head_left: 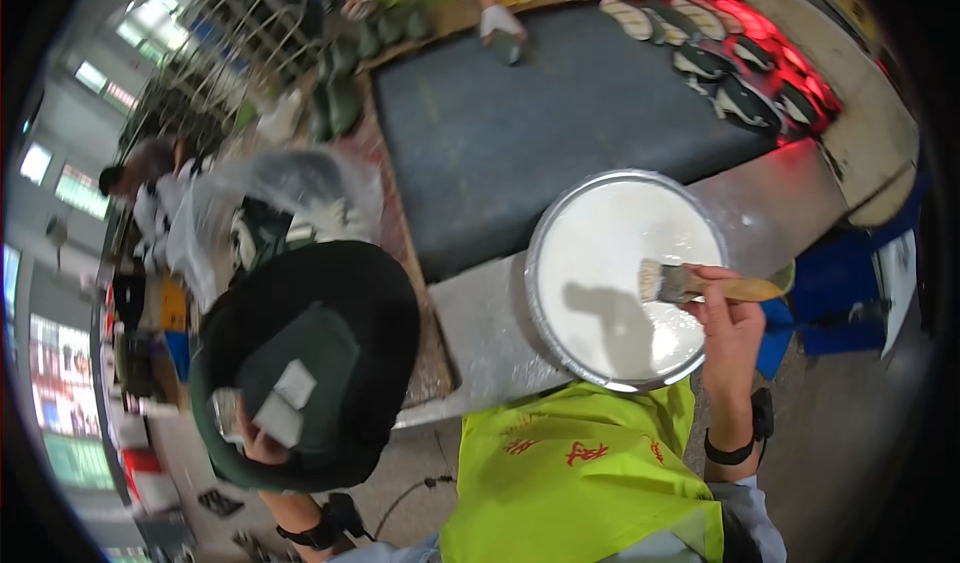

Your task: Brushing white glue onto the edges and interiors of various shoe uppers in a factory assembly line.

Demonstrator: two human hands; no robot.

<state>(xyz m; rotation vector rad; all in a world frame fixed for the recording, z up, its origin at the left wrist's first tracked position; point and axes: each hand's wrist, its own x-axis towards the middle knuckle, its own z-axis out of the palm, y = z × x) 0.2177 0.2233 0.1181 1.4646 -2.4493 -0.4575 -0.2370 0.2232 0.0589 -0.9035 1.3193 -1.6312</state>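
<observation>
My right hand (pixel 728 338) is closed around a flat brush (pixel 735 287) with a wooden handle and pale bristles. The bristles hang over a round metal-rimmed tub (pixel 537 308) of white liquid, casting a shadow on it. At the left, my left hand (pixel 262 441) grips the lower edge of a large, rounded dark green and black piece (pixel 385 313), whose exact kind I cannot make out. Two white labels (pixel 285 403) show inside its hollow. Some of my left fingers are hidden by the piece.
Beyond the tub lies a dark grey worktop (pixel 480 133). Several shoes (pixel 735 93) stand at its far right under red light. Green shoe-shaped pieces (pixel 335 103) line the far left edge. A clear plastic bag (pixel 290 188) stands left. Across the table, a co-worker's gloved hand (pixel 498 25) holds a green piece.
</observation>
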